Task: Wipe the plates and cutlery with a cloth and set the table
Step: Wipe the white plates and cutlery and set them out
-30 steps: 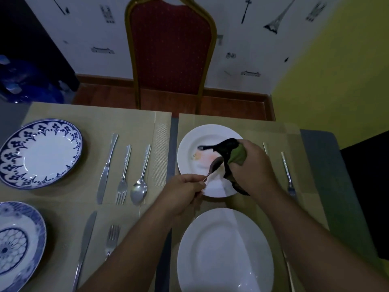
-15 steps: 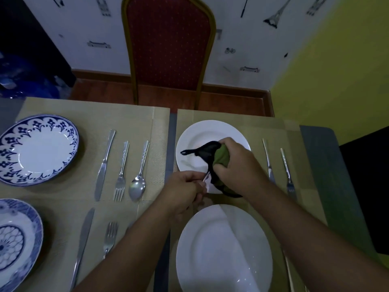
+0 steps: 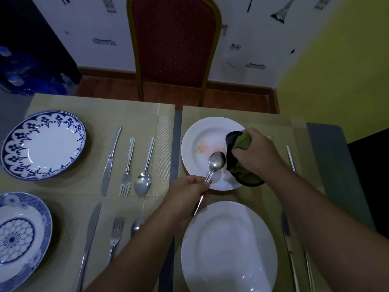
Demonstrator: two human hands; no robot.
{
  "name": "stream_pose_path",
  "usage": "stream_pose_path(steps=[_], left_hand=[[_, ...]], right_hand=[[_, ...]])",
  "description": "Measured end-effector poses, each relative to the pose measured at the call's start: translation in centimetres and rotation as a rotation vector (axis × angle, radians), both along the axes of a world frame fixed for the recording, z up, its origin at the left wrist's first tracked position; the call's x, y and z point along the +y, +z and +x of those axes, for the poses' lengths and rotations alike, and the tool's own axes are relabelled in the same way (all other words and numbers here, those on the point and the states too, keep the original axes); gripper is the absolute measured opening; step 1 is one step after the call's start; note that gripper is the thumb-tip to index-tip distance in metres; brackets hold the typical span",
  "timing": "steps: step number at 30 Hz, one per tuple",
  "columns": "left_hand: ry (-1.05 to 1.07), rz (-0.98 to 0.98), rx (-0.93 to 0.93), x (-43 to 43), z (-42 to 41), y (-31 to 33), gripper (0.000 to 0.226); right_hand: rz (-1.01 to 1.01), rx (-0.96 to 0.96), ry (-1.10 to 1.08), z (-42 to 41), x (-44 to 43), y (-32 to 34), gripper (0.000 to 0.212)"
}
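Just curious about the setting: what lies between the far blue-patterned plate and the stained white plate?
The head view shows a knife, a fork and a spoon, side by side on a tan placemat.

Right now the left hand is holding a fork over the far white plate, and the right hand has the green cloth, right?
Not quite. The head view shows the left hand holding a spoon, not a fork, over the far white plate. The right hand does hold the green cloth.
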State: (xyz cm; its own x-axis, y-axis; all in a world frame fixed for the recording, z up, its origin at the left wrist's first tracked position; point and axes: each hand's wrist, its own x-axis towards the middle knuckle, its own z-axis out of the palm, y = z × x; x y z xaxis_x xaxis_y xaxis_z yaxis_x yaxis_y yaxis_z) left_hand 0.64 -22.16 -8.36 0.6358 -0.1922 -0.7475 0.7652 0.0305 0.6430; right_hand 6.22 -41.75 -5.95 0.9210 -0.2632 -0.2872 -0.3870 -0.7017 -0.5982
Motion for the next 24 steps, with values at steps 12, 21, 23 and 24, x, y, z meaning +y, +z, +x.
stream_pose_path(steps=[12, 21, 23, 24], left_hand=[[-0.026, -0.061, -0.047, -0.7, 2.5, 2.6, 0.018], [-0.156, -0.100, -0.195, -2.0, 2.5, 4.9, 0.025], [-0.082, -0.125, -0.161, -2.4, 2.2, 4.8, 0.024], [-0.071, -0.110, -0.180, -2.6, 2.0, 4.6, 0.021]], right_hand=[[0.341, -0.013, -0.310, -4.0, -1.1, 1.5, 0.029], [0.379, -0.033, -0.320, -5.4, -0.9, 2.4, 0.031], [0.383, -0.045, -0.325, -5.8, -0.8, 2.4, 0.030], [0.387, -0.049, -0.324, -5.9, -0.7, 2.4, 0.028]])
